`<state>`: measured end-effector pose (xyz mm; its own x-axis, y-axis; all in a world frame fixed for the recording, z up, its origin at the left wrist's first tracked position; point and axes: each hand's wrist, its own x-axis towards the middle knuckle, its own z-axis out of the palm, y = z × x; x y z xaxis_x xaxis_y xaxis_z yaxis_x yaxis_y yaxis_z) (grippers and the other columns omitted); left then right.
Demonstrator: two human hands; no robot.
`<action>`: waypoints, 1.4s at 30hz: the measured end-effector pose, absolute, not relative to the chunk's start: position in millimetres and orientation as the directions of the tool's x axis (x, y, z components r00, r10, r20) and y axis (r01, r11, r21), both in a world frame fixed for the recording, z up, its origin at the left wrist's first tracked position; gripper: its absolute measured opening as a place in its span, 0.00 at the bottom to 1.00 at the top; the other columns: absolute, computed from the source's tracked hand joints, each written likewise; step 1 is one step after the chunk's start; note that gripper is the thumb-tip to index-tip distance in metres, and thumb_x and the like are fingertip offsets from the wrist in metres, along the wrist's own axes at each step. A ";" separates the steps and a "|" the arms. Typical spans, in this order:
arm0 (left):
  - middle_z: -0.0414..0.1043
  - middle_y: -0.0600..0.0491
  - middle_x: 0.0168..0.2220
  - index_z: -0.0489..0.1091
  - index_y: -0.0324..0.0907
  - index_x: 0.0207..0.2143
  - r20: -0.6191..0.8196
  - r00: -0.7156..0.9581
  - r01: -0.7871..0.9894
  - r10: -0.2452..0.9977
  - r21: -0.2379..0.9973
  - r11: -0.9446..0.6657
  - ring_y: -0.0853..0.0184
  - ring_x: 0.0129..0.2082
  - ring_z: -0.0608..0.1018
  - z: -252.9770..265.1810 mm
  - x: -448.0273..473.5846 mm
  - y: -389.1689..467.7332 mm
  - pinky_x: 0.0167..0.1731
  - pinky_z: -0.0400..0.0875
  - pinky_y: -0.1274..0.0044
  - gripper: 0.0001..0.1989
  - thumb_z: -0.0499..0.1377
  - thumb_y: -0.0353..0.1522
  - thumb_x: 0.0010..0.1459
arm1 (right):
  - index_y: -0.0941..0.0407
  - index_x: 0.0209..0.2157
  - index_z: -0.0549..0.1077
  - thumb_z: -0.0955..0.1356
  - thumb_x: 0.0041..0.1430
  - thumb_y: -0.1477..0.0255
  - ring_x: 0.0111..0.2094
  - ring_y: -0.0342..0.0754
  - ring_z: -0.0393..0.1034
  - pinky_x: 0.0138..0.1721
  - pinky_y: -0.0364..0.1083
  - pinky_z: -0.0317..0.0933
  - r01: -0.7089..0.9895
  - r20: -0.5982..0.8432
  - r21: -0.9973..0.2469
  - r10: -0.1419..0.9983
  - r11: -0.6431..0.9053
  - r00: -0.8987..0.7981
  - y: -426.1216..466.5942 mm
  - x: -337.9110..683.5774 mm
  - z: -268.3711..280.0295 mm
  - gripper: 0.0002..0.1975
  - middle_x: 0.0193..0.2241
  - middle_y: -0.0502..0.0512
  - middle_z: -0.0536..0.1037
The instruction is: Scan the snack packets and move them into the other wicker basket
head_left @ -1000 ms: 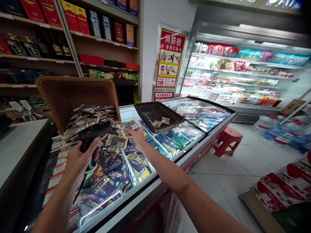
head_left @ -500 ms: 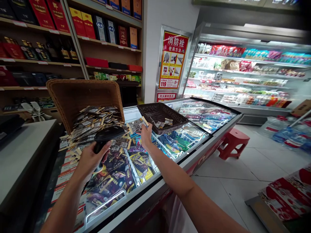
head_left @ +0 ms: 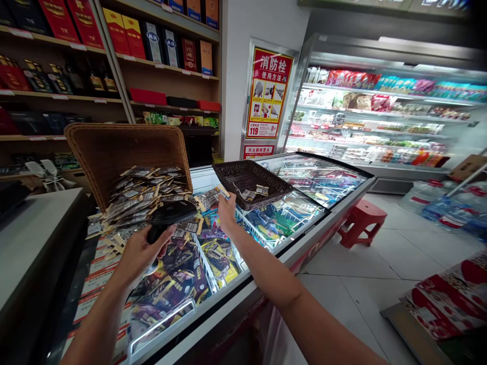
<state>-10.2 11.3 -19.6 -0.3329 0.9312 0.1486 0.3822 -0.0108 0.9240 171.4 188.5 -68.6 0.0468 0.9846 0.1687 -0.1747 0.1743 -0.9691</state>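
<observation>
My left hand (head_left: 146,251) is wrapped round the handle of a black barcode scanner (head_left: 173,212), whose head points to the right. My right hand (head_left: 227,213) pinches a small snack packet (head_left: 208,198) with a pale edge, just right of the scanner's head. Behind the scanner, a tan wicker basket (head_left: 125,133) lies on its side, and a heap of similar packets (head_left: 139,195) spills out of its mouth. To the right of my right hand stands a dark brown woven basket (head_left: 243,172) with a few packets (head_left: 262,190) in it.
Beneath both hands runs a glass-topped chest freezer (head_left: 243,284) filled with ice cream packs. A grey counter (head_left: 41,238) lies at the left. On the floor to the right are a red stool (head_left: 363,220), water jugs (head_left: 462,208) and stacked cartons (head_left: 449,304). Shelves of boxes (head_left: 152,45) stand behind.
The view has shifted slightly. Both hands keep their grips; the scanner's head and the packet in my right hand are a little nearer each other.
</observation>
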 end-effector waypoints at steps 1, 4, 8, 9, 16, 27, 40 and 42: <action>0.70 0.55 0.20 0.73 0.43 0.28 0.155 -0.347 0.367 0.925 0.930 -0.019 0.67 0.20 0.68 -20.0 -10.6 11.8 0.21 0.58 0.77 0.28 0.73 0.58 0.45 | 0.51 0.58 0.60 0.64 0.70 0.62 0.24 0.50 0.71 0.25 0.48 0.65 -0.208 0.121 -0.970 0.992 0.127 0.042 189.9 170.3 -66.4 0.20 0.27 0.46 0.71; 0.70 0.54 0.20 0.73 0.44 0.28 0.139 -0.380 0.341 0.915 0.940 -0.001 0.66 0.20 0.69 -21.3 -12.3 14.0 0.21 0.59 0.76 0.29 0.73 0.58 0.44 | 0.51 0.52 0.61 0.68 0.67 0.66 0.25 0.50 0.76 0.28 0.47 0.69 -0.371 -0.018 -0.929 0.998 0.006 0.061 196.0 169.7 -54.0 0.16 0.25 0.44 0.72; 0.71 0.55 0.20 0.74 0.44 0.26 0.160 -0.401 0.332 0.902 0.943 -0.019 0.66 0.20 0.69 -18.9 -9.7 13.3 0.22 0.61 0.76 0.27 0.74 0.57 0.43 | 0.50 0.51 0.58 0.66 0.69 0.66 0.38 0.50 0.83 0.43 0.51 0.78 -0.582 0.038 -0.792 0.967 0.184 0.253 208.8 182.9 -37.2 0.15 0.35 0.51 0.80; 0.70 0.55 0.20 0.74 0.44 0.26 0.175 -0.403 0.332 0.899 0.943 -0.035 0.66 0.20 0.69 -18.0 -8.4 12.5 0.22 0.61 0.76 0.27 0.74 0.57 0.44 | 0.50 0.52 0.57 0.65 0.69 0.65 0.44 0.50 0.84 0.48 0.52 0.78 -0.597 0.063 -0.761 0.945 0.253 0.320 212.1 187.5 -35.2 0.15 0.42 0.55 0.81; 0.71 0.55 0.20 0.74 0.44 0.26 0.167 -0.412 0.338 0.896 0.941 -0.020 0.66 0.19 0.70 -20.3 -11.7 16.7 0.21 0.62 0.76 0.27 0.75 0.57 0.42 | 0.52 0.54 0.61 0.69 0.64 0.68 0.57 0.48 0.77 0.55 0.49 0.72 -0.409 0.151 -0.876 0.952 0.254 0.266 215.2 182.6 -52.5 0.20 0.62 0.67 0.76; 0.71 0.56 0.21 0.73 0.41 0.29 0.170 -0.519 0.175 0.838 0.980 -0.090 0.70 0.19 0.69 -6.7 -3.9 12.0 0.19 0.61 0.77 0.30 0.76 0.55 0.41 | 0.54 0.48 0.78 0.80 0.55 0.55 0.59 0.63 0.72 0.59 0.57 0.65 0.431 0.277 -0.814 0.912 0.390 -0.303 179.4 163.0 -74.2 0.25 0.53 0.63 0.80; 0.72 0.55 0.24 0.73 0.40 0.29 0.164 -0.481 0.182 0.861 0.980 -0.085 0.72 0.19 0.69 -6.6 -2.7 9.9 0.20 0.62 0.78 0.30 0.76 0.56 0.44 | 0.53 0.38 0.77 0.86 0.35 0.63 0.42 0.55 0.77 0.46 0.53 0.70 0.172 0.184 -0.952 0.921 0.254 -0.343 173.0 161.5 -65.0 0.28 0.35 0.50 0.80; 0.72 0.55 0.24 0.74 0.40 0.29 0.166 -0.481 0.186 0.861 0.979 -0.085 0.72 0.19 0.69 -6.0 -3.0 9.9 0.20 0.62 0.78 0.30 0.76 0.56 0.44 | 0.54 0.34 0.76 0.84 0.39 0.61 0.35 0.49 0.74 0.39 0.48 0.68 -0.030 0.159 -0.987 0.934 0.157 -0.320 174.5 164.2 -60.0 0.24 0.29 0.46 0.77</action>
